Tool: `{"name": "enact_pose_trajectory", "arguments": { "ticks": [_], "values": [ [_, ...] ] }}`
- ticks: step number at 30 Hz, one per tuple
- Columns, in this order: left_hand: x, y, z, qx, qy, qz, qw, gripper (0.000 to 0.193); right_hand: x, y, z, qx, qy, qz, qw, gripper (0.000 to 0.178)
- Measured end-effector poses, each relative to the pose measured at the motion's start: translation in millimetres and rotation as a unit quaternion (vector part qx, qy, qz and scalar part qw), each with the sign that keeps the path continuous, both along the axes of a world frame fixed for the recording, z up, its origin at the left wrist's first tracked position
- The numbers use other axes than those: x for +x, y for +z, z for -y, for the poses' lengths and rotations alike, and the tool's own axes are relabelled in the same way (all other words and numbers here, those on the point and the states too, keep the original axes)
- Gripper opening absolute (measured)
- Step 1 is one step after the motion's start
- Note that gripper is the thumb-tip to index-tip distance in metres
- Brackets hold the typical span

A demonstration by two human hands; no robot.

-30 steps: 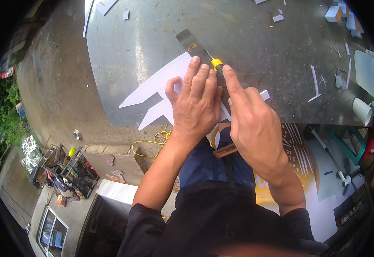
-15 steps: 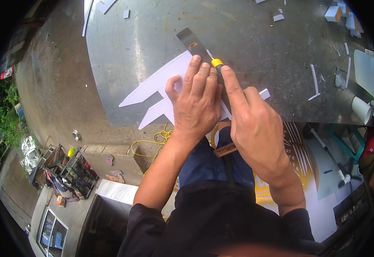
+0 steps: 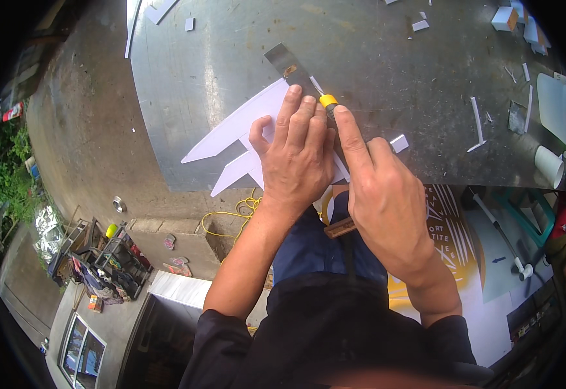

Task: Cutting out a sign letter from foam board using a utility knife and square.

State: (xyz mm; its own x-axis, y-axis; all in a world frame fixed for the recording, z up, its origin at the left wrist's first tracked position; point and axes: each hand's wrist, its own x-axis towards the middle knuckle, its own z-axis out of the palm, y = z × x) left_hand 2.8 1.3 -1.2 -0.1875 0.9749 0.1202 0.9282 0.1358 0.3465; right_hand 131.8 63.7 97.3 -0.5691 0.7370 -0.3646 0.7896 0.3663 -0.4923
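With left hand (image 3: 298,149) flat, pinning grey metal strip (image 3: 276,54) over angular white sheet (image 3: 250,113); with right hand (image 3: 386,191), gripping slim yellow-black knife (image 3: 329,100), likely trimming; press evenly.

Workshop, rough and working, open to the yard; whether roofed, can't tell from here. Main evidence: broad metal tabletop (image 3: 393,78), scuffed and stained, used as a cutting bench. On it a yellow-and-black knife (image 3: 328,101), a steel straightedge (image 3: 280,57) and an angular white cut piece (image 3: 237,126). Thin white offcuts (image 3: 476,123) scattered to my right, small blocks (image 3: 504,19) heaped at the far corner. Below the bench edge, a large printed sheet (image 3: 454,259), orange and white. Bare concrete ground (image 3: 88,129) to the left, loose yellow cord (image 3: 221,223), cluttered rack (image 3: 117,259), greenery (image 3: 12,155) beyond. No household feel: grit, scraps, daylight.
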Motion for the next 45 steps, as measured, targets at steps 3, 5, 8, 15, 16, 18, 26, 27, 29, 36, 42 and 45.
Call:
{"name": "enact_pose_trajectory", "arguments": {
  "ticks": [3, 5, 8, 15, 16, 18, 26, 27, 29, 36, 42, 45],
  "values": [
    [0.4, -0.9, 0.4, 0.003, 0.001, -0.002, 1.000, 0.031, 1.6, -0.7, 0.9, 0.004, 0.005, 0.004, 1.000, 0.074],
    [1.0, 0.0, 0.0, -0.001, 0.001, 0.000, 1.000, 0.030, 2.5, 0.1, 1.7, 0.002, 0.006, 0.007, 1.000, 0.074],
    [1.5, 0.5, -2.1, 0.000, 0.002, 0.002, 1.000, 0.030, 6.8, 6.7, 4.4, -0.001, 0.010, 0.011, 1.000, 0.073],
    [-0.9, 4.0, -2.1, 0.001, -0.009, 0.000, 1.000, 0.033, 30.1, 6.9, 17.6, 0.003, 0.020, 0.012, 1.000, 0.069],
    [-0.4, 3.5, -2.5, 0.000, -0.008, 0.003, 1.000, 0.033, 30.8, 8.6, 16.6, -0.027, 0.015, 0.019, 0.999, 0.067],
    [0.2, 3.5, -2.4, -0.002, -0.008, 0.004, 1.000, 0.032, 33.2, 10.4, 17.8, -0.056, 0.008, 0.024, 0.998, 0.065],
    [-1.0, 1.4, 1.2, -0.011, -0.009, 0.010, 1.000, 0.035, 91.0, -8.1, 42.4, -0.109, -0.409, -0.213, 0.881, 0.037],
    [-1.0, 1.0, 1.1, -0.016, -0.017, 0.009, 1.000, 0.035, 102.7, -13.6, 49.0, -0.134, -0.439, -0.211, 0.863, 0.035],
    [-1.9, -0.1, 1.8, -0.006, -0.007, 0.008, 1.000, 0.036, 118.8, -31.2, 72.3, -0.164, -0.475, -0.209, 0.839, 0.032],
    [-3.0, -2.9, 3.3, 0.000, -0.008, 0.012, 1.000, 0.035, 95.5, -63.4, 121.2, -0.249, -0.534, -0.265, 0.764, 0.021],
    [-9.6, 1.3, 8.3, 0.046, 0.021, 0.112, 0.992, 0.046, 94.0, -72.2, 149.5, -0.235, -0.547, -0.383, 0.706, 0.038],
    [-10.0, 7.3, 8.7, 0.040, 0.045, 0.119, 0.991, 0.048, 106.4, -73.4, 171.0, -0.284, -0.546, -0.364, 0.699, 0.042]
  ]
}}
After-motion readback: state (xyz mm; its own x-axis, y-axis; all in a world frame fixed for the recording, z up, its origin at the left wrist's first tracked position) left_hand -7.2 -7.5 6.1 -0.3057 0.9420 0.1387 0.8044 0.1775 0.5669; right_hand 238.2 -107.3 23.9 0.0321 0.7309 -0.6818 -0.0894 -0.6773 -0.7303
